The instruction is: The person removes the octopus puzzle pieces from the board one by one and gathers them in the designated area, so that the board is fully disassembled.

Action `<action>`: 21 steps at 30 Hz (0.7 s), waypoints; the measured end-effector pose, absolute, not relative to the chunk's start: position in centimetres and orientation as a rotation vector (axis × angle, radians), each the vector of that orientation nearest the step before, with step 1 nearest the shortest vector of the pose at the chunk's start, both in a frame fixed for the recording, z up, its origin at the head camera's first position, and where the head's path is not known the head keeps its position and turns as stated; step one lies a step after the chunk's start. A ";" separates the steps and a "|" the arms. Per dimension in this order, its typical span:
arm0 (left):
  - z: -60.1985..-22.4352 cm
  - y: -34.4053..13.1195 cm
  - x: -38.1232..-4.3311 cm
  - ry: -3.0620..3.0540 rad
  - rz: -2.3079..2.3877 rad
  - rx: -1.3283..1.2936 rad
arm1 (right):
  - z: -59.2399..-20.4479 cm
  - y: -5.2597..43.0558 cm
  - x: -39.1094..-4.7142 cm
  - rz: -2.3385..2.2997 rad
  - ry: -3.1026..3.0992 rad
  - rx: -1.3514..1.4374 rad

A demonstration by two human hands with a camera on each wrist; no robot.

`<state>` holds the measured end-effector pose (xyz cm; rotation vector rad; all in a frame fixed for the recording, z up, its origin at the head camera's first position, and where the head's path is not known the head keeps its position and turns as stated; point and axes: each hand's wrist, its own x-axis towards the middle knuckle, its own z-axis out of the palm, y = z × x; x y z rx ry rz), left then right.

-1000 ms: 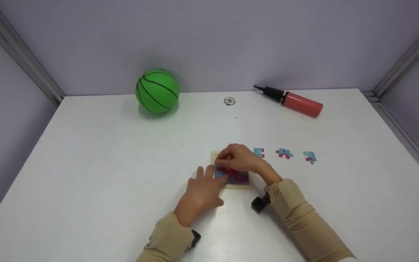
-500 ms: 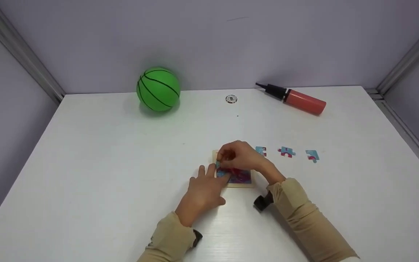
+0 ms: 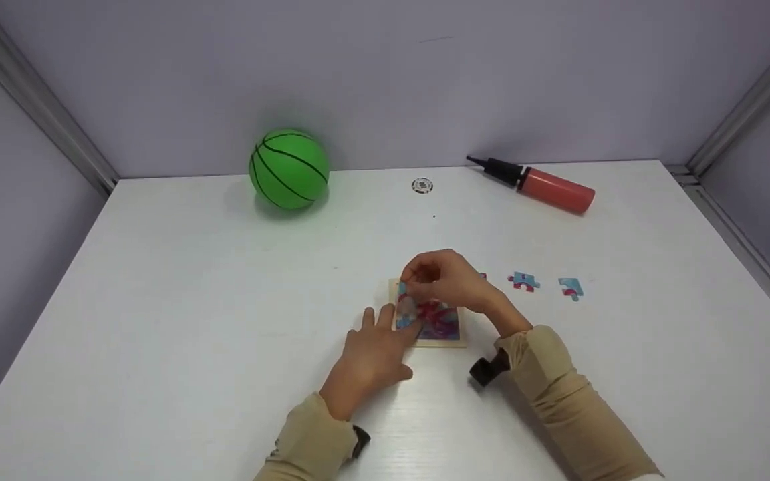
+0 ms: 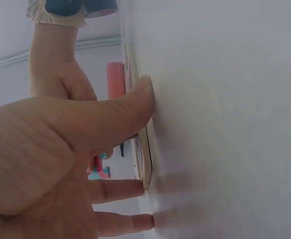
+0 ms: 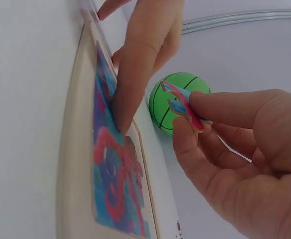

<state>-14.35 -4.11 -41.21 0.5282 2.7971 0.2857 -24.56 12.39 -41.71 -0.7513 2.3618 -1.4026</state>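
Observation:
A small jigsaw puzzle point(image 3: 445, 326) in blue, pink and purple sits in a pale wooden frame point(image 3: 438, 345) on the white table. My right hand point(image 3: 450, 279) pinches a blue and red puzzle piece point(image 5: 187, 107) between thumb and fingers, holding it tilted above the puzzle's upper left. With fingers spread and straight, my left hand point(image 3: 373, 354) rests at the frame's left side. Its index finger point(image 5: 130, 99) presses on the puzzle's surface in the right wrist view, while its thumb point(image 4: 130, 107) reaches the table side of the frame in the left wrist view.
Right of the frame lie two loose puzzle pieces point(image 3: 524, 281); another piece point(image 3: 482, 275) is mostly hidden behind my right hand. A green ball point(image 3: 289, 169), a round black-and-white chip point(image 3: 422, 186) and a red hand pump point(image 3: 555, 192) are near the back wall.
My right hand has risen a little from the puzzle, lifting the pinched piece and uncovering more of the picture. The left hand has stayed in place.

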 end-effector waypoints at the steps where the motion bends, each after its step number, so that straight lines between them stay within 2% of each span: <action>1: -41.3 -4.1 -14.3 2.786 0.302 0.523 | -41.7 12.7 -24.5 -1.417 2.354 -0.732; 21: -41.2 -4.1 -14.3 2.782 0.377 0.491 | -41.8 19.5 -23.5 -1.482 2.290 -0.570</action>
